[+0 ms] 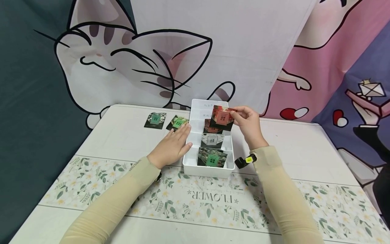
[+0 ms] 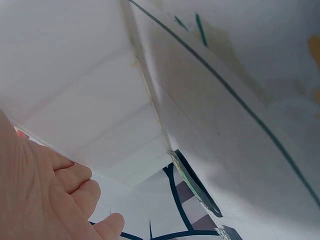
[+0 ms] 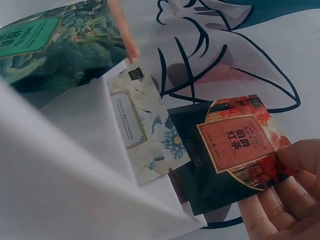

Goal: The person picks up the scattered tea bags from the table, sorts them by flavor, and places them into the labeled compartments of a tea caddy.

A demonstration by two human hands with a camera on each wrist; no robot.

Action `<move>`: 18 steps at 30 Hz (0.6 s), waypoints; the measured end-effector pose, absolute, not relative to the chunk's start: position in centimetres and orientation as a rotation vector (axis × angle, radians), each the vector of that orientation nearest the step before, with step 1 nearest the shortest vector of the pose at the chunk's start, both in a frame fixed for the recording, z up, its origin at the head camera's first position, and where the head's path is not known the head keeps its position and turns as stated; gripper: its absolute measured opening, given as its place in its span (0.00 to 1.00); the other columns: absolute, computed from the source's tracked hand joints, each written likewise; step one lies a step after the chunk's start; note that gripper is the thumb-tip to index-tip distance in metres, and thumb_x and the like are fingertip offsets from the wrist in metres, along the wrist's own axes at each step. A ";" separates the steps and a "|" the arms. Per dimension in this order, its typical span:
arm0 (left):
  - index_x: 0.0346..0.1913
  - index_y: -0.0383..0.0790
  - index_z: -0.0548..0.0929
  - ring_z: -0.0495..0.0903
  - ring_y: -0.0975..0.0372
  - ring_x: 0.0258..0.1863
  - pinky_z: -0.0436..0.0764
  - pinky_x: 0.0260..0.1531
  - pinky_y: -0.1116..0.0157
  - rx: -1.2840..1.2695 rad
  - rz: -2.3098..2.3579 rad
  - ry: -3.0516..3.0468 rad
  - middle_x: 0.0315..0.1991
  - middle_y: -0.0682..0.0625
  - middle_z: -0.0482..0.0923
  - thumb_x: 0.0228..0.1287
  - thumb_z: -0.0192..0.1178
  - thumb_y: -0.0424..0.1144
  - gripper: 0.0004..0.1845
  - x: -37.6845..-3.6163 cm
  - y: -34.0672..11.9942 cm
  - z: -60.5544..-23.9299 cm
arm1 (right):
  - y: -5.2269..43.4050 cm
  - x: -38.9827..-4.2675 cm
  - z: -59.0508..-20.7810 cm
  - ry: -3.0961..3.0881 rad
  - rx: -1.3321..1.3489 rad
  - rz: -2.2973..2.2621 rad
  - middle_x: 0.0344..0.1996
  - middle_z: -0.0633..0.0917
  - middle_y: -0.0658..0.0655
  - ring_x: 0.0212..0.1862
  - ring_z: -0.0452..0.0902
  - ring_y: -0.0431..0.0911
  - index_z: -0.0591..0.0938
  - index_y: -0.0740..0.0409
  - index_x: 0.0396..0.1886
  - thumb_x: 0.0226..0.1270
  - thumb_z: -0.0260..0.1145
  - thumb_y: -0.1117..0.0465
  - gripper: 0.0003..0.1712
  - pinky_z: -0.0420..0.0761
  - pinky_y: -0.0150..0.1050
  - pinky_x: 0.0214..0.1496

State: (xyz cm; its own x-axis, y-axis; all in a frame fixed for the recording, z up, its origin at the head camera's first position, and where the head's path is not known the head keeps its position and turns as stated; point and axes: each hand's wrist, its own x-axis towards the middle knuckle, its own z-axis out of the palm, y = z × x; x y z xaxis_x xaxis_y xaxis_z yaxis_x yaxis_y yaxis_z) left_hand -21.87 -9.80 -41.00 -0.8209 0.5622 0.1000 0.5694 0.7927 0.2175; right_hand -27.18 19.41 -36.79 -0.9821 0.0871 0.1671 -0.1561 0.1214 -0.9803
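Head cam looks down and forward over the whole tabletop [image 1: 304, 149]. Both wrist cams sit super close: the left hugs the white box [image 2: 100, 100] wall, and the right shares the red packet [image 3: 235, 145] with the head view.

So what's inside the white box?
The white box holds a green tea packet in front, then a pale one and a red one, half hidden behind the packet the right hand holds.

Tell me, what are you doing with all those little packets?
A person is handling tea packets at a white box with compartments. The right hand pinches a red packet above the box. The left hand rests flat against the box's left side. A pale packet and a green packet already sit in compartments. Two more green packets lie on the table to the left.
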 end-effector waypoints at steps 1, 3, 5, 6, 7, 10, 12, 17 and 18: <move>0.81 0.32 0.45 0.40 0.53 0.81 0.49 0.77 0.44 -0.931 -0.371 -2.946 0.82 0.41 0.43 0.83 0.33 0.55 0.37 -21.9 -9.8 -41.0 | 19.4 -27.2 -36.8 -2.211 0.070 1.971 0.32 0.86 0.44 0.42 0.82 0.39 0.84 0.63 0.49 0.72 0.68 0.61 0.12 0.85 0.31 0.44; 0.81 0.33 0.45 0.40 0.53 0.81 0.49 0.77 0.44 -0.932 -0.368 -2.948 0.82 0.41 0.43 0.83 0.33 0.55 0.37 -21.9 -9.8 -41.0 | 19.4 -27.2 -36.9 -2.222 0.065 1.975 0.32 0.85 0.44 0.42 0.82 0.39 0.84 0.63 0.49 0.72 0.68 0.61 0.11 0.85 0.31 0.44; 0.80 0.32 0.45 0.41 0.53 0.81 0.50 0.77 0.44 -0.933 -0.367 -2.945 0.82 0.40 0.44 0.83 0.33 0.55 0.37 -21.9 -9.8 -41.0 | 19.3 -27.2 -36.9 -2.242 0.068 1.978 0.32 0.85 0.44 0.43 0.82 0.39 0.83 0.64 0.50 0.72 0.67 0.61 0.12 0.85 0.32 0.46; 0.80 0.32 0.46 0.41 0.52 0.81 0.50 0.77 0.43 -0.933 -0.369 -2.944 0.82 0.40 0.44 0.83 0.34 0.55 0.37 -21.9 -9.8 -41.0 | 19.3 -27.2 -36.8 -2.256 0.071 1.974 0.33 0.85 0.45 0.43 0.82 0.39 0.83 0.64 0.50 0.72 0.67 0.62 0.12 0.85 0.32 0.47; 0.80 0.32 0.46 0.41 0.52 0.81 0.50 0.77 0.43 -0.933 -0.370 -2.943 0.82 0.40 0.44 0.83 0.34 0.55 0.37 -21.9 -9.8 -41.0 | 19.3 -27.2 -36.8 -2.270 0.075 1.970 0.33 0.85 0.45 0.44 0.82 0.40 0.83 0.65 0.51 0.73 0.67 0.62 0.13 0.85 0.33 0.48; 0.81 0.32 0.45 0.40 0.52 0.81 0.49 0.77 0.44 -0.931 -0.370 -2.949 0.82 0.41 0.43 0.83 0.34 0.55 0.37 -21.9 -9.9 -40.9 | 19.3 -27.3 -36.9 -2.321 0.091 1.950 0.34 0.85 0.47 0.46 0.82 0.40 0.82 0.67 0.52 0.73 0.67 0.62 0.14 0.85 0.36 0.52; 0.81 0.33 0.45 0.40 0.53 0.81 0.49 0.77 0.44 -0.932 -0.368 -2.952 0.82 0.41 0.43 0.83 0.33 0.55 0.37 -21.9 -9.9 -41.0 | 19.4 -27.4 -36.9 -2.350 0.090 1.928 0.35 0.85 0.47 0.46 0.81 0.40 0.82 0.67 0.52 0.73 0.67 0.62 0.15 0.85 0.37 0.53; 0.80 0.33 0.45 0.40 0.53 0.81 0.49 0.77 0.44 -0.940 -0.365 -2.943 0.82 0.40 0.44 0.82 0.32 0.56 0.37 -22.0 -9.9 -41.0 | 19.7 -27.3 -36.8 -2.421 0.092 1.895 0.36 0.85 0.49 0.45 0.82 0.40 0.83 0.66 0.50 0.72 0.67 0.63 0.12 0.85 0.36 0.52; 0.80 0.33 0.45 0.40 0.53 0.81 0.50 0.77 0.44 -0.940 -0.366 -2.941 0.82 0.40 0.44 0.82 0.32 0.56 0.37 -22.0 -9.9 -41.0 | 19.8 -27.3 -36.8 -2.437 0.098 1.889 0.37 0.86 0.50 0.45 0.83 0.41 0.83 0.66 0.50 0.72 0.67 0.64 0.11 0.85 0.36 0.52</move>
